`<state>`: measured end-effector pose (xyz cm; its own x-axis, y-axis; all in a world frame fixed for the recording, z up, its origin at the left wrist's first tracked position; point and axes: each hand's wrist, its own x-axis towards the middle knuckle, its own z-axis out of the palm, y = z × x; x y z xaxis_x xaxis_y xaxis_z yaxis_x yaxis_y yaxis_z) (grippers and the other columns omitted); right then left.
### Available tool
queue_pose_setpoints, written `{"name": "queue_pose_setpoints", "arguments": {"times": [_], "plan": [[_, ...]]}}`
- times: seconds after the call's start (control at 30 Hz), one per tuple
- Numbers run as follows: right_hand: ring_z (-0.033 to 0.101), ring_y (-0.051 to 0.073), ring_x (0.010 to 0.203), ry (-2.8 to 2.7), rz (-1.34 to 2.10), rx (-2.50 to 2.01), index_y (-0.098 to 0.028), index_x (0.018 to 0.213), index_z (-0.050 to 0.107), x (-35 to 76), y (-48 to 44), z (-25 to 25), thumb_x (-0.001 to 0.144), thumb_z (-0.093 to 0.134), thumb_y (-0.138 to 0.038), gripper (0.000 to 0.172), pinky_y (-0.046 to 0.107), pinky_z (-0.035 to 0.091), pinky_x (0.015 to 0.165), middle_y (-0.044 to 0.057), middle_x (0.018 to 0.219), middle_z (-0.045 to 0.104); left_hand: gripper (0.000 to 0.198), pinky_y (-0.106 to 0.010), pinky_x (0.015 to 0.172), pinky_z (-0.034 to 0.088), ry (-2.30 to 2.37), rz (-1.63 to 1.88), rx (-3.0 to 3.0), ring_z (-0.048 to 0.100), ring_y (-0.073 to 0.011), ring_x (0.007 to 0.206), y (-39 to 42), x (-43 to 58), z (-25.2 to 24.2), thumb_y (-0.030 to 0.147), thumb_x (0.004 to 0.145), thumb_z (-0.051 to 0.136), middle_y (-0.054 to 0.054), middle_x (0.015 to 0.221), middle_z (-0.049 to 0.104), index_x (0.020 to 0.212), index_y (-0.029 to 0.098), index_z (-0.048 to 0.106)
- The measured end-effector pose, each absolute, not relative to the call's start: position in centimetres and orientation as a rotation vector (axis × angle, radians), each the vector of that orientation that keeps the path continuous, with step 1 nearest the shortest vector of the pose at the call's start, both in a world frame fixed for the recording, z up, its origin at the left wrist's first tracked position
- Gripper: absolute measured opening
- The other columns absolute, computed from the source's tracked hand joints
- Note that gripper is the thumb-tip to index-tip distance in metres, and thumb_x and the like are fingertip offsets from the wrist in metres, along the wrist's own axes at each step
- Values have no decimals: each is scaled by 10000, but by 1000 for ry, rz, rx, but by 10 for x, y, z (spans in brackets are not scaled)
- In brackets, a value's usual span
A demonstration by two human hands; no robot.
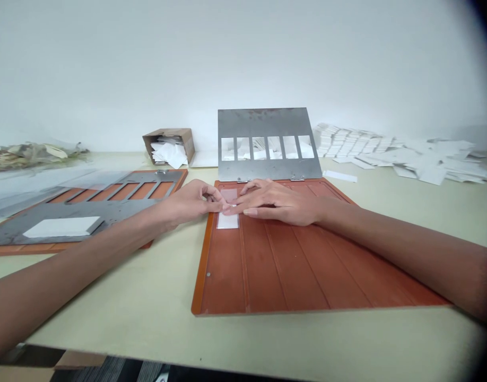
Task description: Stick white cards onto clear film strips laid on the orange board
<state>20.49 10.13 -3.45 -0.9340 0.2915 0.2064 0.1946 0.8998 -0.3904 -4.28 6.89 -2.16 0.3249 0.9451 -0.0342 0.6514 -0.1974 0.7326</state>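
Observation:
An orange-brown grooved board [291,265] lies in front of me, its hinged grey metal template [267,143] with several rectangular windows standing open at the far edge. A small white paper slip [227,220] lies in the board's leftmost groove near the hinge. My left hand [190,201] pinches the slip's upper edge with its fingertips. My right hand [277,201] rests flat on the board, fingers stretched out and pressing on the same slip.
A second board with its metal template closed [108,204] lies at the left, a white pad [62,226] on it. A cardboard box of white slips [170,146] stands behind. Stacks and loose white slips [387,151] spread at back right. Crumpled scrap [28,154] far left.

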Motion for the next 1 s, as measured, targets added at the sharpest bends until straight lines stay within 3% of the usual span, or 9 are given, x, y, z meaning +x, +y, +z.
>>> {"name": "queue_pose_setpoints", "arguments": {"times": [0.13, 0.3, 0.47, 0.7, 0.83, 1.0], "plan": [[477, 197, 1303, -2794, 549, -327, -396, 1520, 434, 205, 102, -34, 1093, 354, -453, 438, 444, 234, 1156, -43, 1485, 557, 217, -351, 826, 424, 1399, 577, 1941, 627, -239, 914, 69, -44, -22, 436, 713, 779, -23, 861, 713, 741, 224, 743], [481, 204, 1335, -2797, 540, -307, -395, 1470, 513, 204, 101, -34, 1088, 381, -442, 407, 452, 229, 1162, -42, 1463, 579, 214, -350, 884, 444, 1386, 568, 1940, 639, -241, 962, 68, -42, -21, 435, 712, 784, -17, 881, 737, 730, 228, 731], [493, 208, 1310, -2806, 502, -340, -369, 1404, 601, 203, 101, -34, 1086, 379, -451, 396, 446, 235, 1158, -36, 1439, 601, 216, -366, 865, 437, 1426, 570, 1955, 628, -261, 958, 67, -41, -20, 436, 725, 772, -26, 854, 723, 732, 224, 733], [432, 246, 1293, -2854, 420, -445, -341, 1404, 610, 203, 100, -35, 1098, 309, -467, 448, 476, 209, 1123, -8, 1392, 635, 251, -341, 803, 427, 1426, 574, 2003, 630, -248, 913, 68, -42, -23, 472, 743, 772, -20, 858, 725, 741, 223, 742], [378, 278, 1313, -2849, 411, -494, -360, 1384, 626, 204, 100, -36, 1088, 311, -511, 458, 495, 214, 1093, -14, 1364, 649, 239, -341, 827, 413, 1437, 665, 2046, 627, -232, 923, 72, -44, -24, 455, 843, 696, -14, 892, 737, 776, 232, 750], [421, 266, 1276, -2850, 401, -474, -369, 1362, 641, 204, 99, -35, 1089, 333, -500, 432, 493, 201, 1095, -28, 1350, 656, 329, -343, 828, 399, 1440, 931, 2079, 611, -219, 932, 71, -47, -20, 462, 942, 572, -18, 937, 734, 800, 222, 747]]}}
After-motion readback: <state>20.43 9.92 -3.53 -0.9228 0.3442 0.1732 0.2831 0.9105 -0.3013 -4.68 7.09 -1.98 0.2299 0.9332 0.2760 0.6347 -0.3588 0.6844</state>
